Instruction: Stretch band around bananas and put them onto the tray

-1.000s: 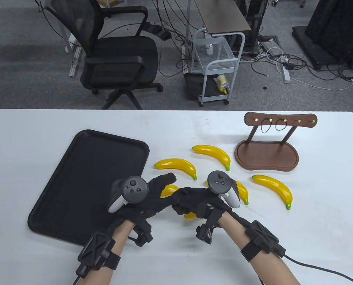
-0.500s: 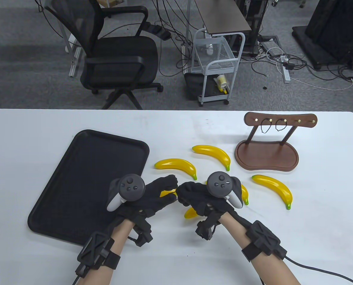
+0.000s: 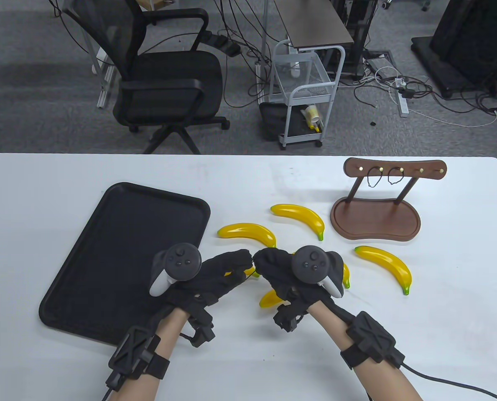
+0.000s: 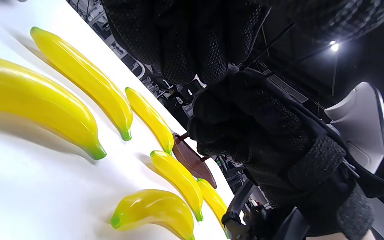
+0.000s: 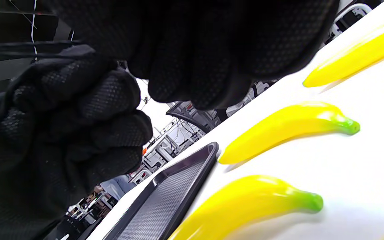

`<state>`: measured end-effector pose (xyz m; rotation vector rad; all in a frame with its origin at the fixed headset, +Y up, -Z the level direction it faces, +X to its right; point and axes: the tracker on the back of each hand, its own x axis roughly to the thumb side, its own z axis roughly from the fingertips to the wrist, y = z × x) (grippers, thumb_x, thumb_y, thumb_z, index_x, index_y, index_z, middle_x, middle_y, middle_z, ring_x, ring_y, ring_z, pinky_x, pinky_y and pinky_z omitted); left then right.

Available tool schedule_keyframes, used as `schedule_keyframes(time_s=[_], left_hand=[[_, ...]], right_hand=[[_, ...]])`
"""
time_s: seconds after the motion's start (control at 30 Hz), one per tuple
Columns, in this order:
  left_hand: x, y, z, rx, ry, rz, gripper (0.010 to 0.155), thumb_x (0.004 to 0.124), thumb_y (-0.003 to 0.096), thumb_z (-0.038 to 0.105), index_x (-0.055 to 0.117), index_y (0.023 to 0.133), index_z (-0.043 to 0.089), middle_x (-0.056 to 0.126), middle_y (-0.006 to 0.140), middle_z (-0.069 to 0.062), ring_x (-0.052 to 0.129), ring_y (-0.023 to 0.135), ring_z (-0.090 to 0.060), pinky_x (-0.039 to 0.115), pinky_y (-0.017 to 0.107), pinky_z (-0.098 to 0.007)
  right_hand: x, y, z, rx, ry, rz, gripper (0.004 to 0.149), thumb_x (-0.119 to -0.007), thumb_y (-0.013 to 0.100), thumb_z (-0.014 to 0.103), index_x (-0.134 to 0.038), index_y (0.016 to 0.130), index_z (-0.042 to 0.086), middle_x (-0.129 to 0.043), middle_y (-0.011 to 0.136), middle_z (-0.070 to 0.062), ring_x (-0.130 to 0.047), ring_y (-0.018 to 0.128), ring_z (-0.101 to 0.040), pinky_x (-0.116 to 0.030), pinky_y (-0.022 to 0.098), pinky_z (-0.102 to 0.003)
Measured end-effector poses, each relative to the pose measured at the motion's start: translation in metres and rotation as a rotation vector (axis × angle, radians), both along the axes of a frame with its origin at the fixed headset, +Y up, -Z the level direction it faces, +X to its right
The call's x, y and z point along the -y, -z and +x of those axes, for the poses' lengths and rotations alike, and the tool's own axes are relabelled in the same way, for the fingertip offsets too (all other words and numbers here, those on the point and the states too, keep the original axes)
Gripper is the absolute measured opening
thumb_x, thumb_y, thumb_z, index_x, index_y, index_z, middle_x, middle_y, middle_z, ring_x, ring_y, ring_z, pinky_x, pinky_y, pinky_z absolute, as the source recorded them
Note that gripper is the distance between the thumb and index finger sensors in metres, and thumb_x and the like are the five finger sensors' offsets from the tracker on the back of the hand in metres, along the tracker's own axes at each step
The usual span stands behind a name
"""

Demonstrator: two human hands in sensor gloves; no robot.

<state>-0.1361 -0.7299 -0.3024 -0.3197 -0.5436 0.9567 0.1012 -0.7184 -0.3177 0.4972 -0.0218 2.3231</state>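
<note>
Left hand (image 3: 219, 271) and right hand (image 3: 279, 269) fisted, fingertips meeting.

Glossy yellow bananas (image 3: 249, 234) with green tips lie at three o'clock of the black tray (image 3: 123, 250) on the white table (image 3: 43, 188), near black-gloved hands.

In the table view the right hand (image 3: 292, 273) covers most of two bananas (image 3: 268, 298) beneath it, leaving only yellow ends showing. The band (image 3: 250, 272) is a thin dark line between the fingertips of both hands, too fine to tell how the left hand (image 3: 219, 273) holds it. Both forearms run off the bottom edge. In the right wrist view the tray (image 5: 165, 196) is cut off below.
</note>
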Motion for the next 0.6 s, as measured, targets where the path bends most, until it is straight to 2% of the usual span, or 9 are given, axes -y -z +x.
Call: schedule_keyframes(time_s=[0.3, 0.6], left_hand=[[-0.0007, -0.0007, 0.0036, 0.041, -0.046, -0.036, 0.067, 0.056, 0.0473, 0.064, 0.062, 0.107, 0.034, 0.074, 0.114, 0.008, 0.077, 0.105, -0.028, 0.060, 0.083, -0.050], [-0.0028, -0.0011, 0.0041, 0.055, -0.087, -0.045, 0.064, 0.059, 0.0492, 0.061, 0.063, 0.107, 0.033, 0.073, 0.114, 0.009, 0.077, 0.106, -0.027, 0.059, 0.083, -0.050]], right_hand=[[-0.0019, 0.0008, 0.0037, 0.025, 0.018, 0.003, 0.038, -0.071, 0.059, 0.035, -0.081, 0.085, 0.010, -0.095, 0.072, -0.010, -0.099, 0.059, -0.028, -0.081, 0.043, -0.050], [0.0021, 0.0043, 0.0041, -0.023, 0.051, -0.073, 0.037, -0.070, 0.059, 0.033, -0.080, 0.087, 0.010, -0.093, 0.075, -0.012, -0.097, 0.061, -0.031, -0.080, 0.045, -0.052]])
